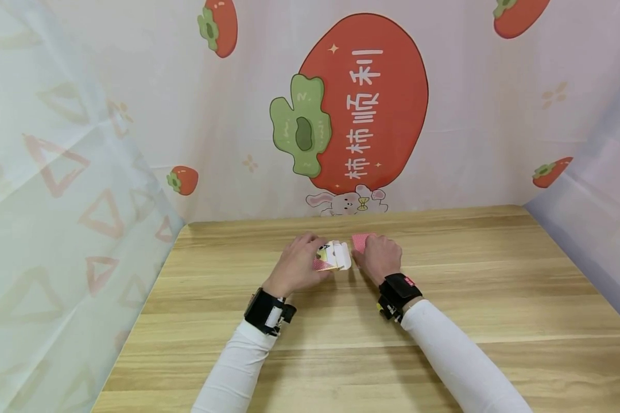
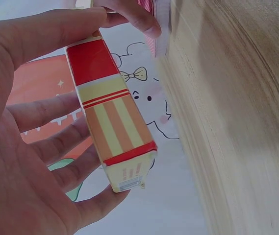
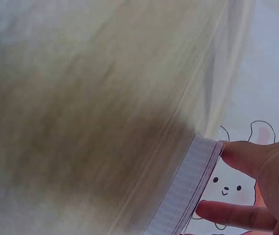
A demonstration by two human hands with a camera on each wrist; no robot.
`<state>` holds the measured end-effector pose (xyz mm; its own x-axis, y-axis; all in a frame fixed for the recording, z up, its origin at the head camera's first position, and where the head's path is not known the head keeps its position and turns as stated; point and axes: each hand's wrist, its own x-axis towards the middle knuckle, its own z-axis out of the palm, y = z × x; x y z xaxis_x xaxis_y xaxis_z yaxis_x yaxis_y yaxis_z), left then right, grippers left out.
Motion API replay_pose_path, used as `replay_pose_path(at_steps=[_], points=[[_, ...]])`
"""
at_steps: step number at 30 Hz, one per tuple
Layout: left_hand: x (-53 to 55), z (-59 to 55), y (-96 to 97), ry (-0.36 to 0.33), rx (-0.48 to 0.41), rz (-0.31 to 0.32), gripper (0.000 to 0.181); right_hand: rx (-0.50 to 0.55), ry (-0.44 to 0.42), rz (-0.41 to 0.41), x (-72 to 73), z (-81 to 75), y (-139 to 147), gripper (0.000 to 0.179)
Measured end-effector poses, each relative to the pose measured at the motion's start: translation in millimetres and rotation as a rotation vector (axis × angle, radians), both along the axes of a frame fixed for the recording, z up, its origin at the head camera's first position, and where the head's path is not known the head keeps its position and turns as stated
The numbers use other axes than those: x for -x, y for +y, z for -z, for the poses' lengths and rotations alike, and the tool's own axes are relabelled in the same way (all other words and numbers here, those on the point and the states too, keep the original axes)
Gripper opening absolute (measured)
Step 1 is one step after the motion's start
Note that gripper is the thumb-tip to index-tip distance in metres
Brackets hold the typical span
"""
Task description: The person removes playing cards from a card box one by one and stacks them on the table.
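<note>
My left hand (image 1: 297,265) holds a playing card box (image 1: 326,258) between the thumb and the fingers. The box's white end flap stands out on the side facing my right hand. In the left wrist view, the striped red and yellow side of the card box (image 2: 112,105) shows, with a barcode on its near end. Just right of the box, my right hand (image 1: 383,257) grips a deck of playing cards (image 1: 360,241) with red backs. The right wrist view shows the stacked edges of the deck (image 3: 188,178) close against the tabletop, thumb and a finger on it.
Both hands work near the back edge of a wooden table (image 1: 444,241). Behind it hangs a pale cloth (image 1: 465,132) printed with persimmons and a rabbit, and more cloth (image 1: 82,172) hangs along the left side.
</note>
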<state>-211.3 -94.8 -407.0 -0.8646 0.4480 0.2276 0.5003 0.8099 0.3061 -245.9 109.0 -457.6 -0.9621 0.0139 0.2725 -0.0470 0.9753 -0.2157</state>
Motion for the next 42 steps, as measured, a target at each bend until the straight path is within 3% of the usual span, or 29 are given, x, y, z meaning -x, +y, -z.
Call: replay_pose_path(at_steps=[42], points=[[-2.5,-1.2,0.7,0.002,0.021,0.0,0.07,-0.042,-0.047,-0.002,0.4,-2.3,0.2,0.046]])
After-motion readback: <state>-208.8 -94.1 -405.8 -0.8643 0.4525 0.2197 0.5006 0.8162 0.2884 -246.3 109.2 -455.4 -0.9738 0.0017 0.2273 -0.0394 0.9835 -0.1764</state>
